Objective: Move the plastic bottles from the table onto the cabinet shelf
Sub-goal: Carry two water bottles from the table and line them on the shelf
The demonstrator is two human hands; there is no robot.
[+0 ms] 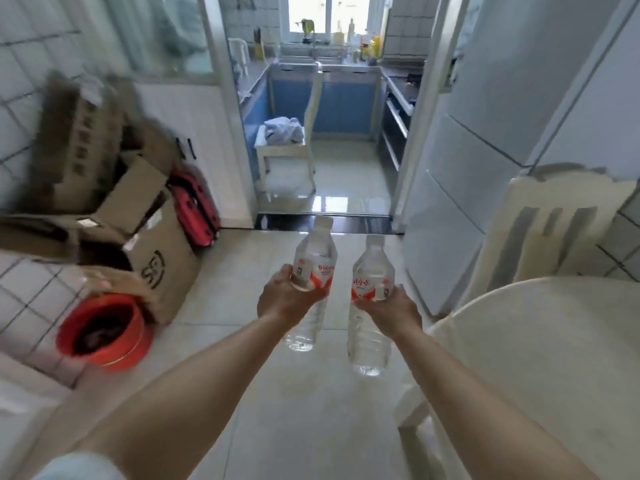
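Two clear plastic water bottles with red and white labels are held out in front of me over the tiled floor. My left hand (pixel 282 296) grips the left bottle (pixel 313 258) around its label, the white cap tilted away from me. My right hand (pixel 389 311) grips the right bottle (pixel 372 268) the same way, beside the first and a little lower. The two bottles do not touch. The white round table (pixel 540 344) lies at the lower right, its top showing nothing on it. No cabinet shelf is recognisable in view.
Open cardboard boxes (pixel 152 251) and a red basin (pixel 104 330) stand on the left, with a red suitcase (pixel 194 209) behind. A white chair (pixel 550 220) stands by the table. Ahead, a kitchen doorway holds another chair (pixel 287 150) with cloth on it. A refrigerator (pixel 485 133) is right.
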